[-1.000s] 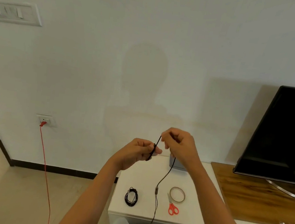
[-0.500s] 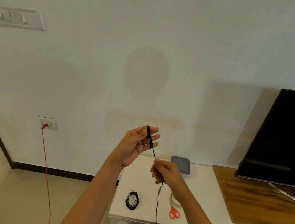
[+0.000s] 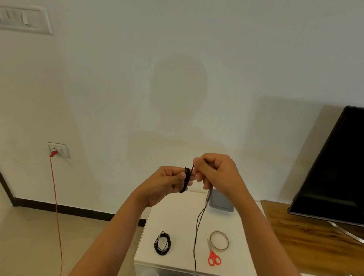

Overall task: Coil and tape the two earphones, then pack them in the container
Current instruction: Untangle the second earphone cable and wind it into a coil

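My left hand is raised above the white table with loops of a black earphone cable wound round its fingers. My right hand pinches the same cable just to the right of those loops; the loose end hangs down past the table's front edge between my knees. A second black earphone lies coiled on the table. A grey container stands at the back of the table, partly hidden by my right hand.
A tape roll and red-handled scissors lie on the table right of the hanging cable. A dark TV stands on a wooden top at the right. A red cord hangs from a wall socket at the left.
My right hand has risen from below back up beside my left hand, bringing the cable round the fingers again. My left hand's fingers have curled inward.
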